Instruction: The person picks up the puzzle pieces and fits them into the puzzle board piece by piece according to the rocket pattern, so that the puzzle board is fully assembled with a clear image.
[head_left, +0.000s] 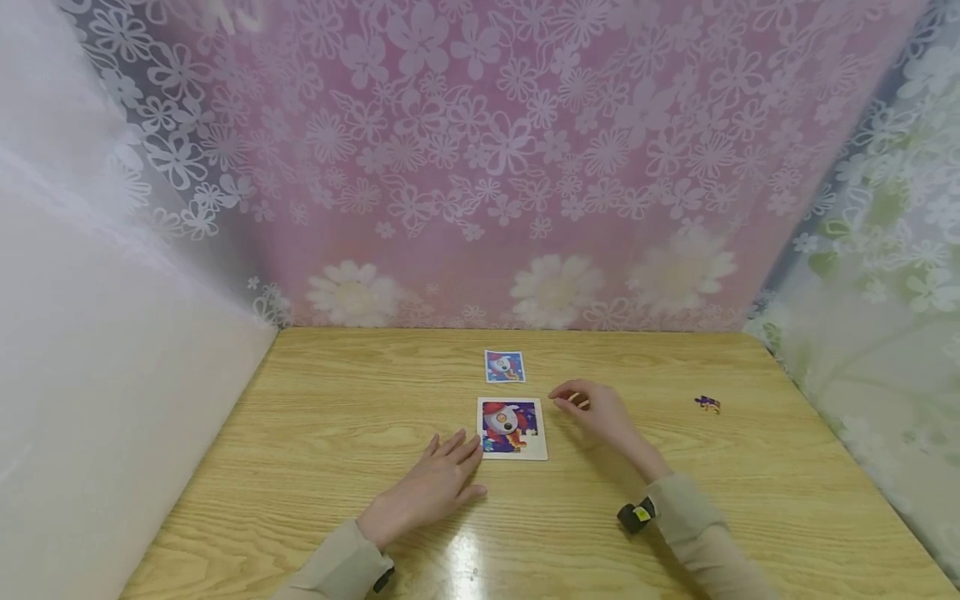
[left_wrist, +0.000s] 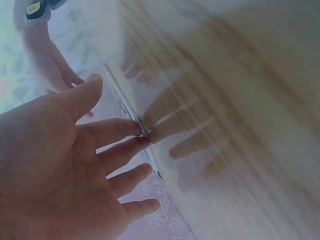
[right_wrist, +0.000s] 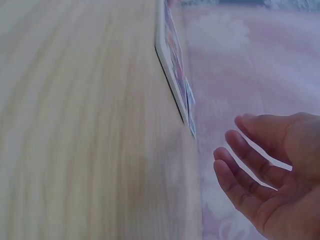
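Observation:
In the head view, a square jigsaw puzzle (head_left: 504, 421) lies in a white tray (head_left: 534, 452) mid-table. Its picture shows a white-and-red character on dark purple, and the lower right corner is bare white. My left hand (head_left: 433, 485) lies flat with straight fingers at the tray's left edge. The left wrist view shows fingertips (left_wrist: 142, 142) touching that edge. Off the tray's upper right corner, my right hand (head_left: 600, 412) hovers with loosely bent fingers. The right wrist view shows nothing between its fingers (right_wrist: 240, 175).
Behind the tray lies a small picture card (head_left: 505, 367) with a similar character. Loose purple-and-orange puzzle pieces (head_left: 708, 404) lie on the right of the wooden table (head_left: 337, 442); their exact number is unclear. Flowered cloth (head_left: 510, 167) rises behind the table.

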